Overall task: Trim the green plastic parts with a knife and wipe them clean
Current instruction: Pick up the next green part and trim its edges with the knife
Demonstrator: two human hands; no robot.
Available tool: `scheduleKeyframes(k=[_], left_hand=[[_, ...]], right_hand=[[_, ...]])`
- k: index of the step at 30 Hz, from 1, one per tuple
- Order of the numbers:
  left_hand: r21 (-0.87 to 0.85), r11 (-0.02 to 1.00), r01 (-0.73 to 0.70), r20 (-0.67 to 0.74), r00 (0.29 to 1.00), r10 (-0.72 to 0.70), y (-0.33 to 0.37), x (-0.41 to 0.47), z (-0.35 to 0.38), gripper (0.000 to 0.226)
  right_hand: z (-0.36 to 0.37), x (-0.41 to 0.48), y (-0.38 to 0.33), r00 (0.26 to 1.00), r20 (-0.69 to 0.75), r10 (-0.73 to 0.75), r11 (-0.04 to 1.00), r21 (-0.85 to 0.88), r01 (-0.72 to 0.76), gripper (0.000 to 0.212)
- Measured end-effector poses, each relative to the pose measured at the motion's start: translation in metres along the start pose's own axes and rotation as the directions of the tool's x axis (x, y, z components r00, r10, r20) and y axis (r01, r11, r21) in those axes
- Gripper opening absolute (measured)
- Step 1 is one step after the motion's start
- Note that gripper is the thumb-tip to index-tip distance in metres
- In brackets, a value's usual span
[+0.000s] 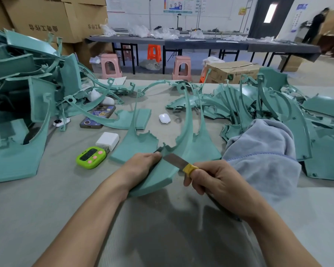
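While the left hand (141,167) is holding one green part (163,178), the right hand (216,182) is gripping the knife (175,160); the big pile (27,89) far left is probably waiting

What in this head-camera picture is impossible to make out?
Head view:
- Knife handle: hidden inside the right hand; only blade and yellow wrap show.
- Where the blade meets the green part: covered by the left hand.
- Wall posters: too small to read.
- Person at far right: blurred.
- Phone: partly covered by another part.
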State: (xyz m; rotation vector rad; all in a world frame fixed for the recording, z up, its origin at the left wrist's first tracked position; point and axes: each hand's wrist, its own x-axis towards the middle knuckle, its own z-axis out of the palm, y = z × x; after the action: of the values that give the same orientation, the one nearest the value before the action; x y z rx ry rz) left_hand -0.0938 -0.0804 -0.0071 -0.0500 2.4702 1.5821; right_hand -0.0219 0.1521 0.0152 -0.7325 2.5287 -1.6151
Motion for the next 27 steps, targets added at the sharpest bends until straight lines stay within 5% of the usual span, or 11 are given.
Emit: scheduleKeyframes(k=[2, 4, 8, 11, 13, 15, 18, 22, 24, 27], left_hand=[[-0.011, 1.000, -0.018, 0.108, 0.994, 0.019, 0.000, -0.008, -0.003, 0.036], [0.050, 0.998, -0.023, 0.158, 0.987, 0.015, -0.001, -0.009, -0.005, 0.036], [-0.034, 0.997, 0.075, 0.167, 0.984, -0.068, -0.003, -0.006, -0.008, 0.042], [-0.219, 0.962, 0.160, 0.221, 0.969, -0.111, -0.005, -0.009, -0.011, 0.041], [-0.281, 0.938, 0.204, 0.269, 0.955, -0.127, -0.002, -0.012, -0.013, 0.040], [-0.305, 0.923, 0.234, 0.355, 0.927, -0.117, 0.002, -0.016, -0.015, 0.038], [-0.303, 0.927, 0.221, 0.461, 0.885, -0.060, 0.003, -0.021, -0.019, 0.044], [-0.081, 0.990, 0.113, 0.414, 0.908, -0.070, -0.004, -0.016, -0.022, 0.072], [-0.096, 0.989, 0.114, 0.412, 0.909, -0.065, -0.009, -0.012, -0.023, 0.065], [-0.169, 0.975, 0.141, 0.427, 0.902, -0.057, -0.009, -0.012, -0.021, 0.042]], right_hand=[[-0.001, 0.007, 0.007, 0.980, -0.172, 0.104, 0.993, 0.071, -0.093, 0.033], [-0.008, 0.016, 0.018, 0.884, -0.398, 0.243, 0.969, 0.147, -0.201, 0.034], [-0.018, 0.027, 0.026, 0.752, -0.638, 0.166, 0.938, -0.132, -0.320, 0.034], [-0.011, 0.019, 0.020, 0.859, -0.482, 0.173, 0.982, 0.146, -0.116, 0.031], [-0.015, 0.010, 0.017, 0.974, -0.220, 0.060, 0.998, 0.048, -0.050, 0.026], [-0.019, 0.003, 0.016, 0.999, -0.029, 0.019, 0.995, -0.101, -0.022, 0.029], [-0.020, 0.007, 0.019, 0.981, -0.175, 0.081, 0.996, -0.030, -0.087, 0.029], [-0.024, 0.015, 0.019, 0.804, -0.547, 0.234, 0.968, 0.203, -0.145, 0.030], [-0.026, 0.009, 0.013, 0.865, -0.482, 0.140, 0.984, 0.169, -0.065, 0.031], [-0.018, -0.006, -0.002, 0.996, -0.094, -0.014, 0.997, 0.070, 0.021, 0.025]])
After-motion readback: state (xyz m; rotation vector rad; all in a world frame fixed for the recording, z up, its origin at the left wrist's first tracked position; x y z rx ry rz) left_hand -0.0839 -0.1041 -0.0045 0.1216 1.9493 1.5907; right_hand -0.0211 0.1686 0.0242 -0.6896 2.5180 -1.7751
